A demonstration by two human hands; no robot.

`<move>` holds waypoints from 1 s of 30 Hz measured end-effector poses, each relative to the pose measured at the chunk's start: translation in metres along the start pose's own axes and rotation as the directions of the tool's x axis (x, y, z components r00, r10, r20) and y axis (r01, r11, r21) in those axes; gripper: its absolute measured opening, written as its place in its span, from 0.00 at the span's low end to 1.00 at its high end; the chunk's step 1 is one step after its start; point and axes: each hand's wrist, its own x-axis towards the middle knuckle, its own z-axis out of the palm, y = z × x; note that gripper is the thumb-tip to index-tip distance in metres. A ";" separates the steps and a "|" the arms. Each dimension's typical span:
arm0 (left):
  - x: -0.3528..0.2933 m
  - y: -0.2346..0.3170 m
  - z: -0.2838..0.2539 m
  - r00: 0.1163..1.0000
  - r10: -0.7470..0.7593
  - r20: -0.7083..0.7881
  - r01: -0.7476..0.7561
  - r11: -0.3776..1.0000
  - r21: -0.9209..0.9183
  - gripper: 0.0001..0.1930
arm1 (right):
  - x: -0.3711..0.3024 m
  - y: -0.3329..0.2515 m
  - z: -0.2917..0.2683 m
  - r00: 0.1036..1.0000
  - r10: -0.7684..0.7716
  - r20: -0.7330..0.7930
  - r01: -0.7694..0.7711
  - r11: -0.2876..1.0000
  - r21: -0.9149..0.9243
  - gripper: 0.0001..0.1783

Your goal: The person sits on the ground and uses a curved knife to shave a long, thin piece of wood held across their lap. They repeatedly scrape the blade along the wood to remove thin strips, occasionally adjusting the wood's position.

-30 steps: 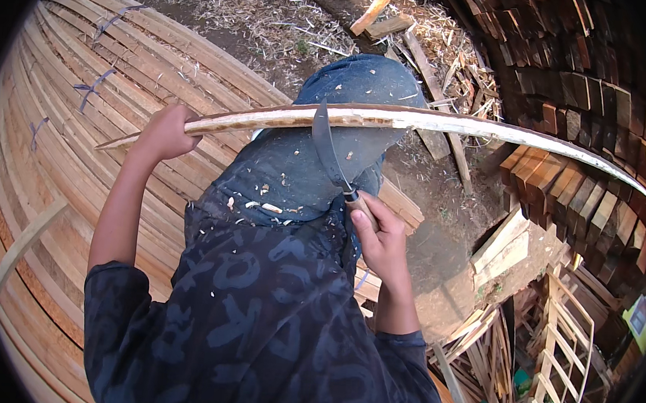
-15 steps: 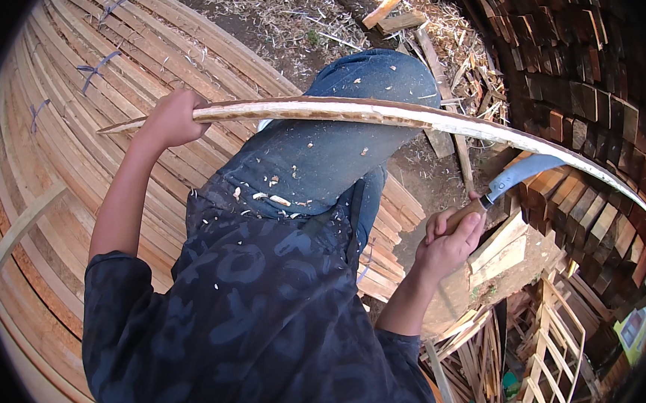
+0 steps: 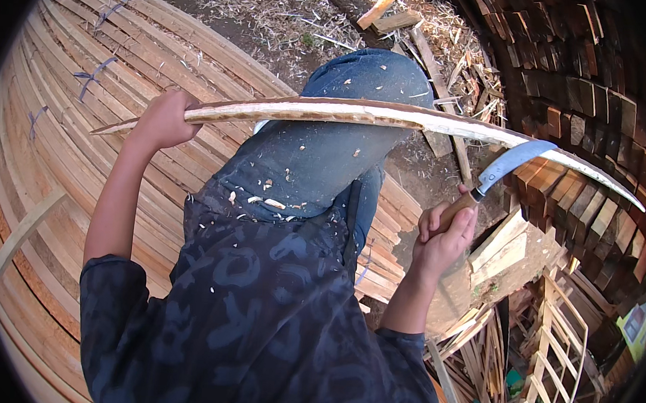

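Observation:
A long wooden strip (image 3: pixel 359 113) lies across my raised thigh, its face pale where bark or dark surface is gone and brown along the lower edge. Near its left end, my left hand (image 3: pixel 167 119) is closed round it. My right hand (image 3: pixel 447 225) grips the wooden handle of a sickle (image 3: pixel 507 163) with a curved grey blade. The blade meets the strip on its right part, the tip lying over the pale face. Small wood shavings (image 3: pixel 267 201) are scattered on my trousers and shirt.
Under me and to the left spread long wooden strips (image 3: pixel 49 152), some tied with dark bands. Stacked wood pieces (image 3: pixel 599 108) rise at the right. Shavings (image 3: pixel 291 19) and offcuts cover the ground ahead. A wooden block (image 3: pixel 508 282) and a ladder-like frame (image 3: pixel 552 352) stand at lower right.
The sickle has moved slightly left and up along the strip, its blade now showing over the strip's face. My right hand shifted with it; the strip moved slightly left.

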 end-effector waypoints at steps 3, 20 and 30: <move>-0.003 0.005 -0.005 1.000 -0.009 0.008 0.009 1.000 0.017 0.09 | -0.017 0.010 0.014 0.896 0.304 0.323 -0.107 0.855 -0.507 0.18; -0.008 0.000 -0.004 0.997 0.061 -0.037 -0.062 0.997 -0.034 0.08 | -0.027 0.029 -0.002 0.915 0.284 0.286 -0.133 0.882 -0.451 0.14; 0.003 -0.013 0.001 0.988 0.135 0.069 -0.127 0.986 -0.104 0.09 | -0.016 0.017 0.008 0.926 0.070 0.371 0.075 0.929 -0.362 0.17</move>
